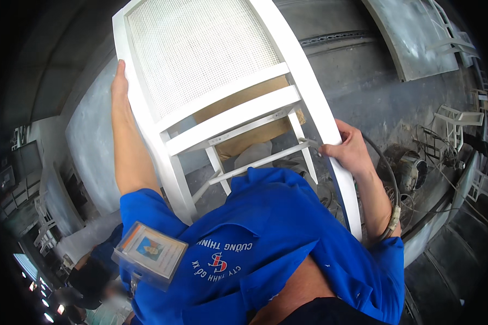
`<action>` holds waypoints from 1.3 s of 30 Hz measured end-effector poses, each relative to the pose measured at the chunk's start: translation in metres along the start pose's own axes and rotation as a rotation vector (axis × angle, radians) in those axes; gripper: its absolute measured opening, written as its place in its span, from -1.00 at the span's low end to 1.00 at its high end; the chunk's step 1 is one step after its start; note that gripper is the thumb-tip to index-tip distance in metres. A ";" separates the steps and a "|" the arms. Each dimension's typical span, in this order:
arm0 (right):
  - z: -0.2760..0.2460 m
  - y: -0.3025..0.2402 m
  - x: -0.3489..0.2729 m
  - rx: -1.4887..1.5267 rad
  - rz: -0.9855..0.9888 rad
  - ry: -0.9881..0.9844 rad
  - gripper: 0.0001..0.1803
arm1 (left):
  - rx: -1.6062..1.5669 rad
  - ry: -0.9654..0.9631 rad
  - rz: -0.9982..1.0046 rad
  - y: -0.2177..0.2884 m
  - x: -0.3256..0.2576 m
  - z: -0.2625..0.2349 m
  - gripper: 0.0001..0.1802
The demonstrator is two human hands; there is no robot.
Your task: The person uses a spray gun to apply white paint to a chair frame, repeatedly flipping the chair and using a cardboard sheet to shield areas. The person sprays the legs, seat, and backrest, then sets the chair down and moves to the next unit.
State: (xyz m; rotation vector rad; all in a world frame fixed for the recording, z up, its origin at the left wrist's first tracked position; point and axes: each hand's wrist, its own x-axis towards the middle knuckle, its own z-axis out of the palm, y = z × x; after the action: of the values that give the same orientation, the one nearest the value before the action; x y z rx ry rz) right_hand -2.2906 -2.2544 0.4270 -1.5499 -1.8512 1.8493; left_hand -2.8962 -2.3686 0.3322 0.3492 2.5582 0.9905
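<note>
A white chair (230,112) with a woven mesh back panel (195,51) is tilted in front of my body, its back at the top of the view. My left hand (120,81) is pressed along the outer edge of the left back post; its fingers are mostly hidden behind the wood. Lower down on the opposite side, my right hand (348,145) grips the right post (331,130), thumb in front and fingers around the outer edge. Below the back, the rails, stretchers (255,162) and thinner legs show in front of my blue shirt.
A dark hose (384,162) runs beside my right forearm. To the right are a dirty metal cylinder (409,167) and a white chair frame (454,123). Large grey panels (415,40) stand at the upper right and left. Another person (95,273) is at the lower left.
</note>
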 end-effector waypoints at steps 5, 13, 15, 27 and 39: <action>-0.009 -0.016 0.036 -0.109 0.143 -0.048 -0.33 | -0.038 -0.041 -0.121 -0.016 0.023 0.024 -0.27; -0.001 -0.050 0.075 -0.239 0.241 -0.036 -0.28 | -0.815 -0.258 -0.479 -0.075 0.022 0.054 -0.31; -0.004 -0.054 0.079 -0.249 0.220 -0.011 -0.30 | -0.948 -0.350 -0.429 -0.084 0.008 0.052 -0.32; -0.017 -0.066 0.168 -0.350 0.169 -0.113 -0.34 | -0.857 -0.410 -0.166 -0.077 -0.042 0.079 -0.03; 0.004 -0.093 0.251 -0.288 0.198 -0.191 -0.35 | -0.637 -0.324 0.076 -0.187 -0.134 0.058 -0.35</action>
State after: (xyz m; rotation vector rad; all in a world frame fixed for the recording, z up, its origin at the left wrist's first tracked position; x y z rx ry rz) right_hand -2.4650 -2.0627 0.3589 -1.7575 -2.2057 1.9428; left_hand -2.7683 -2.5169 0.1977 0.3826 1.8358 1.5578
